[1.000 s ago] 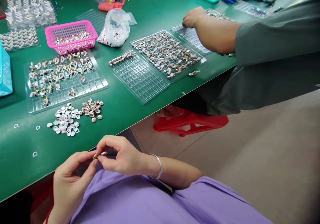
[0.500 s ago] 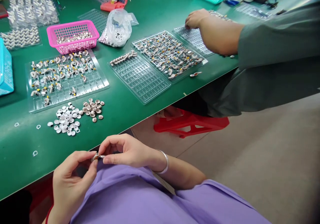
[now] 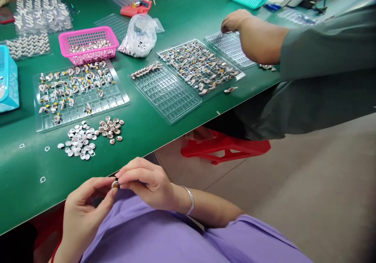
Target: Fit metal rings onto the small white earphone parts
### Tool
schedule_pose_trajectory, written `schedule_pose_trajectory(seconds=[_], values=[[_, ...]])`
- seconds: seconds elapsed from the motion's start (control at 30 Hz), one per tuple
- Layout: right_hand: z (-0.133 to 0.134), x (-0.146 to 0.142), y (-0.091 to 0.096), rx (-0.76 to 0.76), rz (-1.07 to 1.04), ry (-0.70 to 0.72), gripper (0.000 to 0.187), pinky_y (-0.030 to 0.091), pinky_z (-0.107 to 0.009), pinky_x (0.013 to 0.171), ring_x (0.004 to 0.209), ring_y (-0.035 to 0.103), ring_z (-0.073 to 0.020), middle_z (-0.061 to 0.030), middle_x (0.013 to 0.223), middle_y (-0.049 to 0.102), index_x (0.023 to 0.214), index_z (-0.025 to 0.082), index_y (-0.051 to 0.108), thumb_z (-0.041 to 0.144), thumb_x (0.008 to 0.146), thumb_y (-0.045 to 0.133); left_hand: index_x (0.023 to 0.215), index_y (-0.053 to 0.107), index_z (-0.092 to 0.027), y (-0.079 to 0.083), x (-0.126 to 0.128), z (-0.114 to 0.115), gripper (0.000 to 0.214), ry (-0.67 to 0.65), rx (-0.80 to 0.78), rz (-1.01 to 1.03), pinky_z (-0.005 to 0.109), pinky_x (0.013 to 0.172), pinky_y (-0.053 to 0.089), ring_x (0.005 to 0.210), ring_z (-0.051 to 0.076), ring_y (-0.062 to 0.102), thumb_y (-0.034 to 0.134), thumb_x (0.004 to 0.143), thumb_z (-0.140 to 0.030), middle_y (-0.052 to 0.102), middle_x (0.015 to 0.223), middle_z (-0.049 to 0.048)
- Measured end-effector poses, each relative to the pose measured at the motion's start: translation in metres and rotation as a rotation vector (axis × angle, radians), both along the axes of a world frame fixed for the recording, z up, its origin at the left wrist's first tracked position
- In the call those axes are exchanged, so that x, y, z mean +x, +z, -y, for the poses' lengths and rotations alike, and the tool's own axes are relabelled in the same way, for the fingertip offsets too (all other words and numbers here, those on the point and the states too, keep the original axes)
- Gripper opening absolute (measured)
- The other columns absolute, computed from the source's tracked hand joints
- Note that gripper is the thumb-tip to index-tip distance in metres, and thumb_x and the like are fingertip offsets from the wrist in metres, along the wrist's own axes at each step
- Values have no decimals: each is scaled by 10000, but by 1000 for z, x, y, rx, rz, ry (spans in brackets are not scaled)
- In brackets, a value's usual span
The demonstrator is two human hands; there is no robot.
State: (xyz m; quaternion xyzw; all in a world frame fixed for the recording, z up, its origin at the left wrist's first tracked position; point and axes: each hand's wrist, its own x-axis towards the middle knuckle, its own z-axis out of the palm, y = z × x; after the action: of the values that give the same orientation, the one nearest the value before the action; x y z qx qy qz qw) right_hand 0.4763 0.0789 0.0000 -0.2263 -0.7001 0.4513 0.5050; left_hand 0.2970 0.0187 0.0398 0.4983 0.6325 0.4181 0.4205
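Low over my lap, just off the table edge, my left hand (image 3: pixel 88 204) pinches a small round earbud shell (image 3: pixel 115 184) between thumb and forefinger. It is pale at the rim, with an orange-brown patch and a dark bit at its top. From the other side, my right hand (image 3: pixel 148 182) has its thumb and fingertips pressed to the same earbud shell, partly covering it. On the table ahead lie a pile of white round caps (image 3: pixel 80 141) and a smaller pile of beige earbud shells (image 3: pixel 111 128). Behind them is a clear tray (image 3: pixel 117 94) of earbud parts with yellow bits.
A pink basket (image 3: pixel 88 30) and a plastic bag (image 3: pixel 141 34) of small parts stand farther back. Blue baskets (image 3: pixel 11 85) are at left and far right. Another tray (image 3: pixel 173 102) lies mid-table. At right, a co-worker's hand (image 3: pixel 235 20) reaches over a tray. A red stool (image 3: pixel 226 147) is below.
My right fingertips have come closer onto the earbud shell; the thin pale piece seen at them is no longer visible. The shell now shows its orange-brown side. The co-worker's hand has shifted slightly.
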Motion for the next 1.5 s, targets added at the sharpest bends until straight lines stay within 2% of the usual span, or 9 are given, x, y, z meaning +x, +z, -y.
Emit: schedule_pose_trajectory(seconds=[0.2,0.33,0.57,0.7,0.8,0.9,1.17,1.33,1.5], values=[[-1,0,5,79,29,-18,95,599,-304,838,927,704,-170,-82,1001,759,1003,212,691,173,967,613,922,805,-243,-1,-5,-6,152,-78,-37,103,206,661,629,723,179,764,804,775,-280,804,839,29],[-3,-1,5,116,2,-30,93,608,-291,833,919,695,-156,-88,994,740,1007,188,674,147,968,600,905,811,-253,0,-5,-8,145,-62,2,96,178,641,620,704,165,761,819,761,-269,802,820,19],[-7,-2,5,3,-31,2,79,606,-288,879,963,706,-152,-76,1000,735,1042,184,645,180,967,622,926,808,-263,-2,-9,-6,185,-43,-130,268,152,634,612,722,163,771,840,755,-323,813,828,20],[-7,1,11,144,48,-95,139,593,-323,915,1055,669,-186,-121,1098,684,1070,171,634,198,937,661,917,808,-257,-3,-8,-6,201,-8,-135,288,170,651,623,715,171,774,854,738,-337,816,837,26],[-5,2,14,294,42,-147,123,601,-302,828,927,661,-168,-99,978,672,1056,158,619,133,936,623,907,812,-267,-5,-5,-7,198,11,-65,251,175,654,627,706,173,775,861,724,-323,816,827,19],[-2,0,15,355,83,-137,134,599,-295,783,857,667,-163,-90,915,702,1056,152,601,82,944,579,922,813,-289,-6,-3,-8,192,15,31,177,165,654,625,702,159,770,849,733,-289,811,824,-1],[0,-6,9,361,134,-179,151,599,-299,792,869,679,-169,-101,924,719,1069,149,594,75,939,579,976,796,-304,-15,-6,-2,214,-12,194,-35,143,708,611,745,123,752,800,782,-214,800,887,-21],[0,-5,11,309,120,-174,152,589,-276,765,816,654,-158,-76,878,705,1051,154,592,83,918,613,1010,784,-324,-18,-8,-1,246,-22,202,-62,129,713,601,748,109,748,789,795,-205,798,900,-36],[-9,4,14,169,137,-96,204,581,-342,926,1046,640,-197,-120,1053,686,1142,157,601,151,939,616,983,798,-316,-13,-6,-2,220,2,141,44,150,674,614,713,137,763,803,780,-232,807,860,-21]])
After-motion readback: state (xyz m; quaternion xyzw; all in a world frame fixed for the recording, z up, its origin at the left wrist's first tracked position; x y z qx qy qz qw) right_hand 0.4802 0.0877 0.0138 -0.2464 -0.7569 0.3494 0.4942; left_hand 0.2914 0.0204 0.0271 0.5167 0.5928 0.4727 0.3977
